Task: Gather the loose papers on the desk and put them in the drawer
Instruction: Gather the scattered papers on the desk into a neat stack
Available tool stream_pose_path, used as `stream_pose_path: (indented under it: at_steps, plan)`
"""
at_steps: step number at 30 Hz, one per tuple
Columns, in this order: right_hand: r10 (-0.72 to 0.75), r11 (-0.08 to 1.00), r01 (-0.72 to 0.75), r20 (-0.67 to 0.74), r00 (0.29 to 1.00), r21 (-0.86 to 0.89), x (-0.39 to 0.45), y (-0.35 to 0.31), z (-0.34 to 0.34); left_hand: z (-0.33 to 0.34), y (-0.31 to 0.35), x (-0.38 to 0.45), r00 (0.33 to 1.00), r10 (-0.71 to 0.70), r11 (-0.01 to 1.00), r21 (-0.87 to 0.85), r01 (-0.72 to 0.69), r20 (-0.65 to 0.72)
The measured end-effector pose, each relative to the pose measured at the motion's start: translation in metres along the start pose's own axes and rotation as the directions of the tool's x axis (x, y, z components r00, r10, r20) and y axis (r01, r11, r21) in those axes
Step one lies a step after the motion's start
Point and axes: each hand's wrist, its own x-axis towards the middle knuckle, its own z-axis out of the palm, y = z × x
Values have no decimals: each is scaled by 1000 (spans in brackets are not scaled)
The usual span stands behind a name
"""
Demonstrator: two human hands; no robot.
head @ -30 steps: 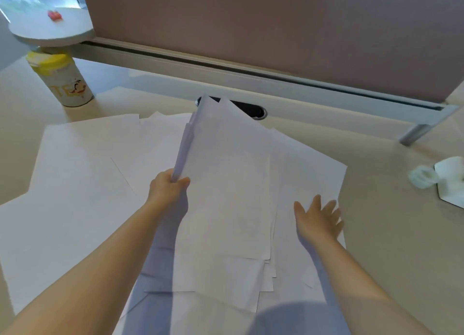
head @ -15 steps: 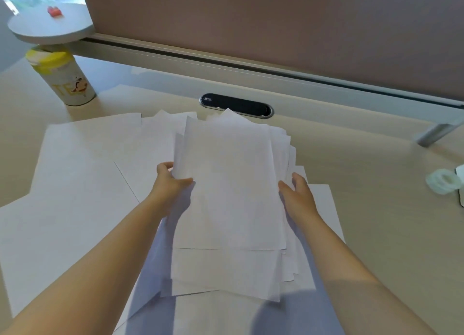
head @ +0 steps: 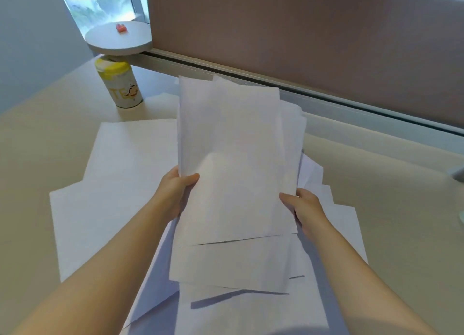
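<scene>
Since the earlier frame, both hands had lifted the stack of papers (head: 233, 164) off the desk (head: 391, 209) and tilted it up. From the head view, the left hand (head: 173, 191) and right hand (head: 305, 209) had fingers clamped on its side edges, above loose sheets (head: 120, 184) lying flat near a yellow-lidded canister (head: 119, 84).

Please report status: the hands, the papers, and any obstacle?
Left hand and right hand grip the paper stack by its sides. Loose sheets lie on the desk. Yellow-lidded canister stands clear; drawer not in view.
</scene>
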Motion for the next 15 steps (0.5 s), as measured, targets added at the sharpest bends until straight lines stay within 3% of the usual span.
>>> stream_pose_path:
  at_steps: [3, 6, 9, 12, 15]
  plan:
    - [-19, 999, 20, 16, 1000, -28, 2, -4, 13, -17, -1, -1, 996, -77, 997, 10, 78, -36]
    - [-4, 1000, 7, 132, 991, -25, 1, -7, 39, -47, -4, -9, 987, -117, 993, -14, 116, -107]
    - [0, 995, 25, 247, 969, -99, -2, -12, 79, -83, -10, -14, 957, -61, 998, 15, 68, -284]
    - [1, 961, 87, 321, 947, -262, -7, -4, 115, -113, -24, -14, 864, 60, 943, 313, 116, -500]
    - [17, 918, 125, 354, 935, -376, -14, 1, 141, -139, -38, -17, 801, 77, 738, 574, 355, -594]
